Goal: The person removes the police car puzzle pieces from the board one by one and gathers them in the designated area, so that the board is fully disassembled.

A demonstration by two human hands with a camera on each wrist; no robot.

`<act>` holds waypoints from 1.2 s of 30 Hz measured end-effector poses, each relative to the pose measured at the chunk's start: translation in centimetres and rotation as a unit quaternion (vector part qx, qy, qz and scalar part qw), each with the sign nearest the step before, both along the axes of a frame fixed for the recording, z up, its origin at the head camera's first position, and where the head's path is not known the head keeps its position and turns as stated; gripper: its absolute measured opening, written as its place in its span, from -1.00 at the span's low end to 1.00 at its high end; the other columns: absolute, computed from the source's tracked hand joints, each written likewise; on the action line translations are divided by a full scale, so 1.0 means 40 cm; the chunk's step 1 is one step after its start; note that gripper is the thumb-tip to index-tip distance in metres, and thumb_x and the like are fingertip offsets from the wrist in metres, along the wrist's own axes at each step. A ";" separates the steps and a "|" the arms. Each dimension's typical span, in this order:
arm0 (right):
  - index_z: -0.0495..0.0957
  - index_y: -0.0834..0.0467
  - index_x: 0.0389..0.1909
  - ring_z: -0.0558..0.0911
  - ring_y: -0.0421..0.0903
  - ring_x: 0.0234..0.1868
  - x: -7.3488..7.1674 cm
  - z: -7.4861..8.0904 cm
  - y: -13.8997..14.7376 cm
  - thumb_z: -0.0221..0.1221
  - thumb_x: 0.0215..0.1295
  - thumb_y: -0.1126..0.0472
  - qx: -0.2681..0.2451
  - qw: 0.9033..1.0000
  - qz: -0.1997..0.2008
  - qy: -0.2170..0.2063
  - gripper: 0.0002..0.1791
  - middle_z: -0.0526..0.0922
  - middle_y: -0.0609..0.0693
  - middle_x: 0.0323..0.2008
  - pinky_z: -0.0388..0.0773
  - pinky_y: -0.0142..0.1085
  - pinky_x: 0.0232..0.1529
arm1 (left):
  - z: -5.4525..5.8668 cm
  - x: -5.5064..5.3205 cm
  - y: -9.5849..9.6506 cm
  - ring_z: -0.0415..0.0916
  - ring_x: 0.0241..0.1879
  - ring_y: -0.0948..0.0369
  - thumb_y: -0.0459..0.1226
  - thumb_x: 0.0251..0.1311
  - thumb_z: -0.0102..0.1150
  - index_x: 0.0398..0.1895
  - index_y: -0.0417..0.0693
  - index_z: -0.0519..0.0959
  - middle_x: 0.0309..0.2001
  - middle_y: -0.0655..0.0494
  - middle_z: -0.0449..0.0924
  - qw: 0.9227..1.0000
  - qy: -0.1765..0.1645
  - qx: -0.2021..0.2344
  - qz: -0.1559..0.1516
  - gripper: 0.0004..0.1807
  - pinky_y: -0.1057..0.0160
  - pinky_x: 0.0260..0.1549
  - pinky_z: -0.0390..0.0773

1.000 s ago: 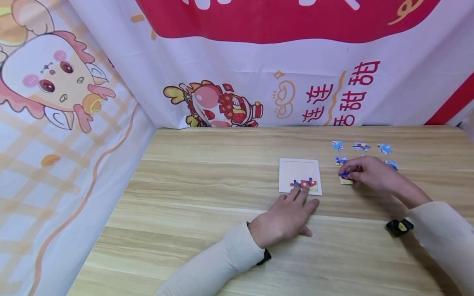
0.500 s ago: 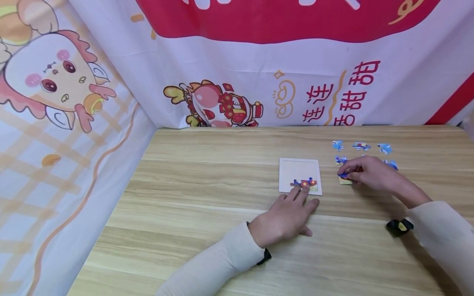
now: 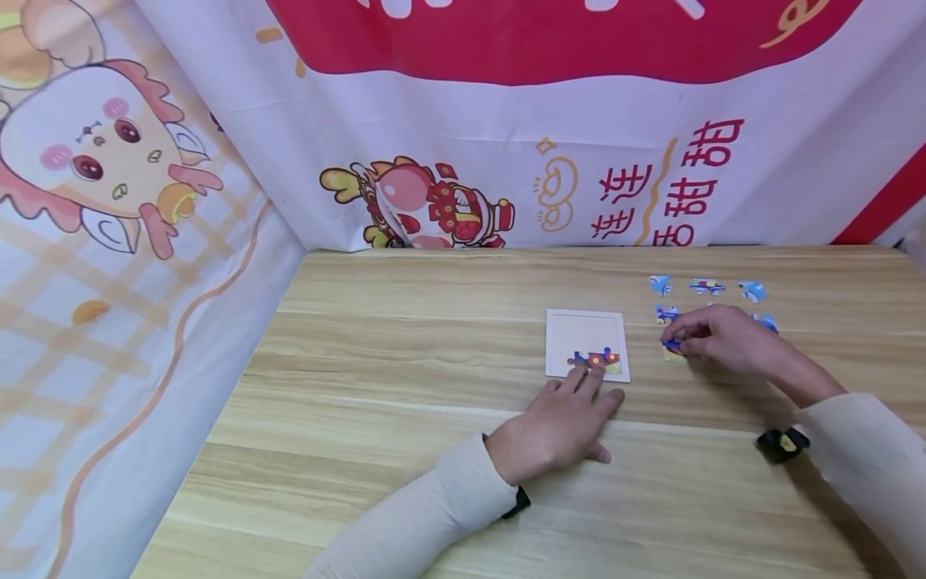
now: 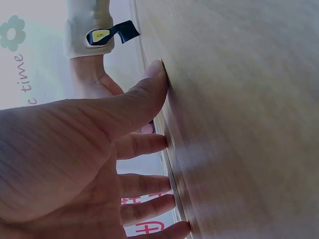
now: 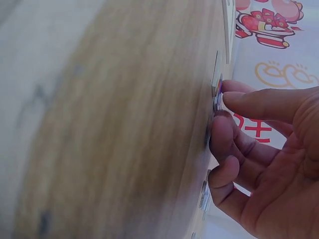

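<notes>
A shallow white puzzle tray (image 3: 582, 330) lies on the wooden table, with a few joined jigsaw pieces (image 3: 604, 359) in its front right corner. My left hand (image 3: 557, 422) is spread at the front edge of the tray, its fingertips reaching onto the rim and the joined pieces. To the right, my right hand (image 3: 727, 342) pinches a blue and yellow puzzle piece (image 3: 674, 354) between thumb and fingers, low over the table. In the right wrist view, the thumb and forefinger meet at the edge of that puzzle piece (image 5: 217, 82); the other fingers are curled.
Behind the right hand lie several loose blue puzzle pieces, among them a back-row piece (image 3: 706, 286), a corner piece (image 3: 752, 290) and one (image 3: 765, 322) partly covered by the hand. A printed cloth (image 3: 463, 161) hangs along the table's far edge.
Both hands keep their places. The puzzle piece at the right fingertips has shifted only slightly.
</notes>
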State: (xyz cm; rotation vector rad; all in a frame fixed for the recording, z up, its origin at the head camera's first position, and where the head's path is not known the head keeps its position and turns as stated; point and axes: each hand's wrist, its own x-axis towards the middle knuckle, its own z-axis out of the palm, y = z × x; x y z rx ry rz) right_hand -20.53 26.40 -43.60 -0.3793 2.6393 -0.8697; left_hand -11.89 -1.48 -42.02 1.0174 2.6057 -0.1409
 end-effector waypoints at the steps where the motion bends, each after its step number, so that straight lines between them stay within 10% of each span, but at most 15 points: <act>1: 0.76 0.17 0.02 0.54 -0.05 -0.24 -0.001 0.000 0.001 0.21 0.43 0.41 0.002 1.000 0.001 0.004 -0.74 0.73 0.12 -0.08 0.54 -0.33 -0.31 | 0.000 0.000 0.000 -0.02 0.67 0.05 0.26 0.30 0.23 0.64 0.29 0.19 0.69 0.02 0.02 1.000 0.000 0.001 0.001 -0.11 0.07 0.45 0.37; 15: 0.78 0.12 -0.03 0.59 0.07 -0.08 -0.003 -0.009 0.001 0.23 0.37 0.47 0.020 0.999 0.007 0.038 -0.70 0.74 0.18 -0.02 0.63 0.02 -0.04 | 0.000 0.002 -0.001 -0.01 0.66 0.05 0.24 0.31 0.24 0.64 0.28 0.20 0.70 0.01 0.01 1.000 -0.007 0.006 0.007 -0.12 0.07 0.45 0.35; 29: 0.78 0.13 -0.03 0.58 0.07 -0.07 -0.001 -0.009 0.008 0.21 0.37 0.50 0.012 0.999 0.010 0.040 -0.69 0.74 0.19 -0.01 0.64 0.01 -0.03 | 0.001 0.001 0.000 -0.02 0.67 0.05 0.23 0.31 0.26 0.64 0.29 0.20 0.70 0.01 0.00 1.000 -0.015 0.011 0.013 -0.12 0.05 0.47 0.33; 36: 0.79 0.10 -0.03 0.53 0.02 -0.12 0.005 0.000 -0.003 0.20 0.41 0.44 0.011 0.999 0.007 0.053 -0.71 0.76 0.14 0.00 0.54 -0.31 -0.18 | 0.003 0.000 -0.003 -0.04 0.68 0.04 0.24 0.31 0.23 0.64 0.30 0.19 0.70 0.01 -0.02 1.000 -0.015 0.009 0.008 -0.11 0.05 0.48 0.33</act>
